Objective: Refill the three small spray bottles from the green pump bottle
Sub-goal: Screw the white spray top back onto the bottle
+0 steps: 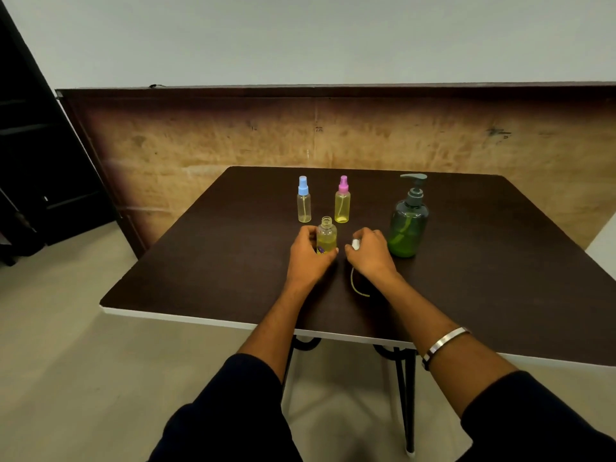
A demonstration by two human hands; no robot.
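Three small spray bottles sit on the dark table (206, 261), and only one view to go on, the head cam looking down. Two of them stand upright toward the far edge with caps on: the blue-capped bottle (304, 204) on the left and the pink-capped bottle (342, 204) just beside it, both with yellowish liquid inside. The third, the open bottle (326, 236), stands a bit nearer with its threaded neck bare and yellow-green liquid in it. The left hand (308, 253) is wrapped around its lower half, fingers curled behind it, thumb in front. The right hand (368, 250) is close by on the other side, fingers curled around the white spray cap (356, 244), with its dip tube (356, 288) trailing out below the palm and curving over the tabletop. The green pump bottle (409, 225) stands upright just right of that hand, pump head on, partly full of green liquid. There's a metal bracelet (445, 341) on the right forearm.
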